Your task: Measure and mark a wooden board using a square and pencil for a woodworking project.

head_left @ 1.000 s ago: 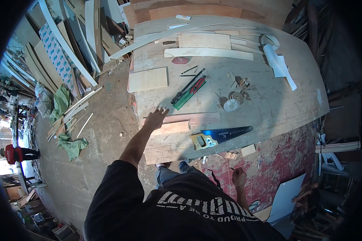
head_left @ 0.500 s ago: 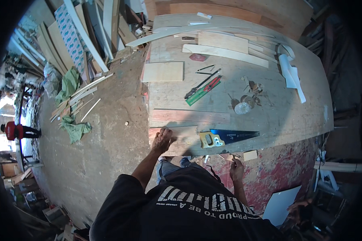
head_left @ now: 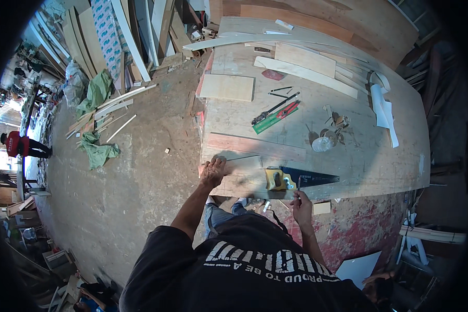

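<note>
My left hand [head_left: 213,170] lies over the left end of a short pale board [head_left: 244,163] near the front edge of the worktable [head_left: 184,101], its fingers bent down onto the wood. To the right, a handsaw [head_left: 312,177] rests flat, its yellow handle toward the left and its dark blade pointing right. My right hand [head_left: 302,206] is closed just in front of that handle. A thin pencil [head_left: 299,183] stands up out of its fingers, partly overlapping the saw. Beyond the short board lies a longer reddish plank [head_left: 257,146].
Farther back sit a green-and-red tool [head_left: 278,117], a square panel [head_left: 227,87], a clear cup [head_left: 322,144], white paper strips [head_left: 382,112] and stacked boards [head_left: 305,60]. Timber leans at the upper left. A person in red [head_left: 16,144] stands far left; others show at the lower corners.
My right hand has risen from below the table's front edge to beside the saw handle, with the pencil now upright. My left hand stays at the board's left end. The view has shifted slightly.
</note>
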{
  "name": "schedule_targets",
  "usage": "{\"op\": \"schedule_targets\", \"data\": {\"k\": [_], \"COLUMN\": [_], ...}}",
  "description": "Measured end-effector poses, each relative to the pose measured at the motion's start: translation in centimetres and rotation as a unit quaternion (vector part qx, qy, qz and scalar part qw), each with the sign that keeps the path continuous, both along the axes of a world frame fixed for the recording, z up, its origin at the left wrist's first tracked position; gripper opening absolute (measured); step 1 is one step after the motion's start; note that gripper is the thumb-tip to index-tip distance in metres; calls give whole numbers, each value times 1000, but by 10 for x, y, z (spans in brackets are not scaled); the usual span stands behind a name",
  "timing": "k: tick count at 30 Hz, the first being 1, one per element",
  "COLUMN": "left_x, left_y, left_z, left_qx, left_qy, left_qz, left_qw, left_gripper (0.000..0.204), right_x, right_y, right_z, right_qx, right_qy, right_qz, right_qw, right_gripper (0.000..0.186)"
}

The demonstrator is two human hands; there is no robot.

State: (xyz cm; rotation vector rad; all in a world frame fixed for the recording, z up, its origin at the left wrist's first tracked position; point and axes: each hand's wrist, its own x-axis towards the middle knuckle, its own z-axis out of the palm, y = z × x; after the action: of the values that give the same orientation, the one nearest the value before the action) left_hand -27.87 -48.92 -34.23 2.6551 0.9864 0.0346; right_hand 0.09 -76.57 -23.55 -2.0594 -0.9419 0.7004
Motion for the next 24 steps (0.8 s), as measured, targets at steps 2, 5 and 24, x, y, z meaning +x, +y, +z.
{"op": "schedule_targets", "data": {"k": [2, 5, 24], "left_x": [2, -15, -27], "left_y": [-10, -28, -96], "left_z": [11, 11, 136], "left_qx": [-1, -61, -194], "left_qy": [5, -35, -217], "left_qz": [-14, 35, 134], "left_qw": [1000, 997, 947], "left_gripper": [61, 65, 53], "right_x": [-4, -12, -58], "right_y": [-5, -4, 132], "right_z": [-2, -1, 21], "right_qx": [11, -3, 88], "right_qy": [-3, -14, 427], "right_qz": [-18, 11, -19], "right_qw": [1000, 1000, 900], "right_gripper": [23, 24, 17]}}
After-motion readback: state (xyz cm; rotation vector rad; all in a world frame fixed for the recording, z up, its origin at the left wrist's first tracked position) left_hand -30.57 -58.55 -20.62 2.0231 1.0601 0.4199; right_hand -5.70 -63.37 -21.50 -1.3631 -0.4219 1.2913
